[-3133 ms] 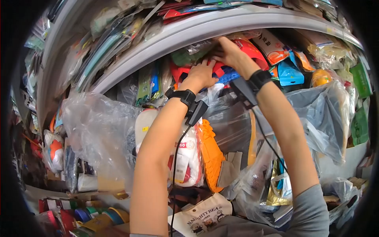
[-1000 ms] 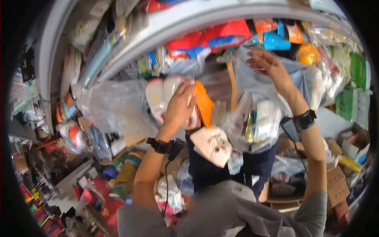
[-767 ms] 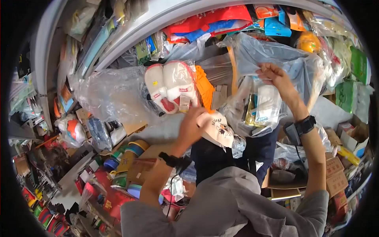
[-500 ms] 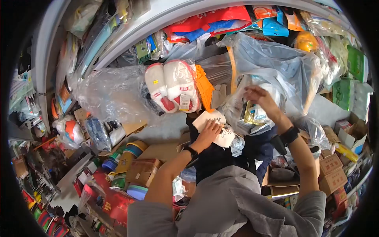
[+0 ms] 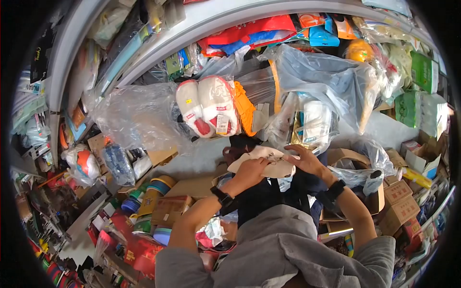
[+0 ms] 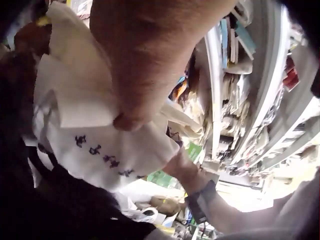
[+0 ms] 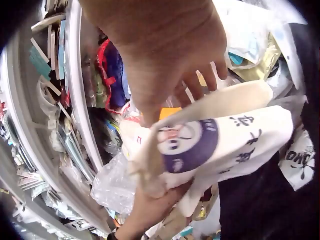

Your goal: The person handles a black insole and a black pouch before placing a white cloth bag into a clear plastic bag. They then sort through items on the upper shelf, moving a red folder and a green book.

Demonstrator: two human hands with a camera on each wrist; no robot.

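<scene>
In the head view a cream cloth bag [image 5: 261, 162] with dark print lies over the person's lap, between both hands. The left hand [image 5: 252, 172] grips its left part; in the left wrist view a fingertip presses into the folded cloth [image 6: 82, 107], above a row of dark characters. At the other end, the right hand [image 5: 307, 161] holds the bag's edge, with its fingers partly behind the cloth. A blue printed patch [image 7: 192, 145] shows on the bag in the right wrist view. Behind the bag lie packed white-and-red slippers [image 5: 211, 108].
An orange textured item [image 5: 246, 108] sits beside the slippers. Clear plastic bags [image 5: 139, 113] and a large grey-blue plastic bag [image 5: 326, 77] spread over the surface. A curved shelf edge [image 5: 201, 29] runs above. Cardboard boxes [image 5: 401, 206] stand at right, rolls of tape-like goods [image 5: 163, 185] at left.
Both hands have come away from the red packages under the shelf, down toward the lap. The left hand reached the cloth bag first; the right hand then moved down and left to it.
</scene>
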